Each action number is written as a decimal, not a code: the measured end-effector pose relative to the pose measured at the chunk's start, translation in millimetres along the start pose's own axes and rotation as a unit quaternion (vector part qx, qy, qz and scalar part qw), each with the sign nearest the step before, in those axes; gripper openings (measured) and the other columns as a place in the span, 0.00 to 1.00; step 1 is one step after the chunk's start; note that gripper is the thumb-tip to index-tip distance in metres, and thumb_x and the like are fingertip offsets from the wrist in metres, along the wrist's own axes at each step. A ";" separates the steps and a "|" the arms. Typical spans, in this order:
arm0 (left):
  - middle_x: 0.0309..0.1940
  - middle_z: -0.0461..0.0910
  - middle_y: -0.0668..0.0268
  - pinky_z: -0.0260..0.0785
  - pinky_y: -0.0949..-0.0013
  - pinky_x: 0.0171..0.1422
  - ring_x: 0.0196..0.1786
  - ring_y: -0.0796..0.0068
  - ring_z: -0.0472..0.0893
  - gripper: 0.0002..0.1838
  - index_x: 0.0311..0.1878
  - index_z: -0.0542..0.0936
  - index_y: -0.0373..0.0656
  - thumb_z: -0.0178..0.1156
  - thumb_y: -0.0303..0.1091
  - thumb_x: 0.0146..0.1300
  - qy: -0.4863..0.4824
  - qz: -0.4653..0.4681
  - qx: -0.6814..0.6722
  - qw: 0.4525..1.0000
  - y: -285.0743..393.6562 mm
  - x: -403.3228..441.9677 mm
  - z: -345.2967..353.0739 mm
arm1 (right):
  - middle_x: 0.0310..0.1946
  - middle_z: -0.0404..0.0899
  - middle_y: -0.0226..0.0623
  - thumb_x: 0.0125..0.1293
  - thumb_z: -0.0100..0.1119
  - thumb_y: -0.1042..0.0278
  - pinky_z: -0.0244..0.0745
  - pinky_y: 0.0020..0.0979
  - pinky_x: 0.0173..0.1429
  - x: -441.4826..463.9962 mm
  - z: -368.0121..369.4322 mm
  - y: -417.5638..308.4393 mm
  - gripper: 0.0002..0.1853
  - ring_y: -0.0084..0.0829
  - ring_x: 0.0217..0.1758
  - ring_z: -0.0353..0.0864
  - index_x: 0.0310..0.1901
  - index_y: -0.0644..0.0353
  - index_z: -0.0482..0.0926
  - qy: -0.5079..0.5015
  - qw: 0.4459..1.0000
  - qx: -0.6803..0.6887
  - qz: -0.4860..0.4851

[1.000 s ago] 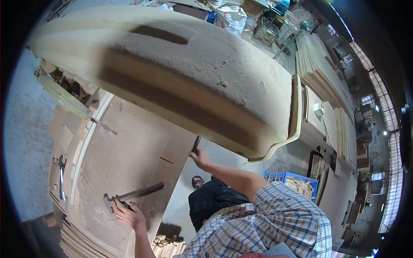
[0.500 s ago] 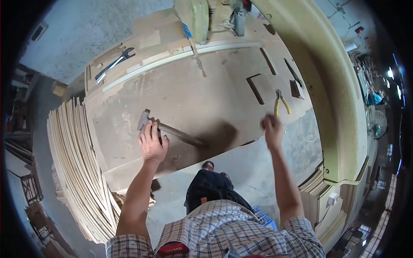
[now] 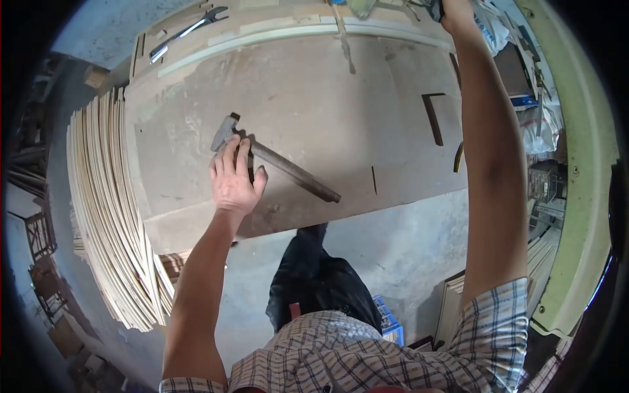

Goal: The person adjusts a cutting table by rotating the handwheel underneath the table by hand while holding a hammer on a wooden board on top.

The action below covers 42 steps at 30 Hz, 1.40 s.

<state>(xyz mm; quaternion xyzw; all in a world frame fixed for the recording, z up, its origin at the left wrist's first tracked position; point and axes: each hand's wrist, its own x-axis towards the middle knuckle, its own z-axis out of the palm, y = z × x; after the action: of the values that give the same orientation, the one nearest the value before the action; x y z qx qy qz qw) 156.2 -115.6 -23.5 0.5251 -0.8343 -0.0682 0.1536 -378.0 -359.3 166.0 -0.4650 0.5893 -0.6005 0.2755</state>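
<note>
A woodworking workshop, by the look of it: a worn, scuffed bench (image 3: pixel 295 85) under the left hand (image 3: pixel 234 187), a hammer (image 3: pixel 282 164) at its fingertips, an open-ended wrench (image 3: pixel 190 34) beyond, and thin wooden strips (image 3: pixel 108 209) stacked to that hand's left.

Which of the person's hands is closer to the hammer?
The left. The left hand has its fingers right by the head end of the hammer. The right hand is far off, near the picture's top edge.
</note>
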 end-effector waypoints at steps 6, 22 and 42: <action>0.81 0.66 0.56 0.57 0.44 0.82 0.76 0.46 0.68 0.40 0.81 0.69 0.49 0.64 0.48 0.66 0.011 -0.002 -0.001 1.000 -0.4 -2.0 0.6 | 0.19 0.78 0.31 0.70 0.63 0.70 0.64 0.32 0.21 -38.5 16.0 -29.1 0.10 0.26 0.18 0.75 0.29 0.55 0.78 0.040 0.999 -0.026 0.010; 0.82 0.66 0.59 0.57 0.46 0.82 0.77 0.52 0.68 0.39 0.81 0.68 0.50 0.64 0.46 0.68 0.024 0.009 0.010 1.000 -1.2 -2.7 2.3 | 0.29 0.82 0.37 0.67 0.69 0.74 0.73 0.33 0.33 -114.2 -29.7 -27.4 0.05 0.30 0.28 0.80 0.38 0.65 0.82 0.083 0.996 -0.039 -0.008; 0.81 0.67 0.63 0.61 0.49 0.82 0.76 0.54 0.71 0.37 0.81 0.70 0.53 0.63 0.48 0.70 0.062 0.022 0.019 0.998 -9.7 -10.9 12.7 | 0.39 0.85 0.44 0.67 0.72 0.81 0.84 0.34 0.39 -187.3 -53.0 -43.3 0.11 0.33 0.35 0.85 0.48 0.77 0.84 0.081 0.997 -0.008 -0.009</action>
<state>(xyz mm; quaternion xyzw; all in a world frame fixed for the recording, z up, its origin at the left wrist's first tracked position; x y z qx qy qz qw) 164.7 -110.6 -40.2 0.5128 -0.8355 -0.0163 0.1969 -337.5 -164.0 170.7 -0.4220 0.6105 -0.6340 0.2175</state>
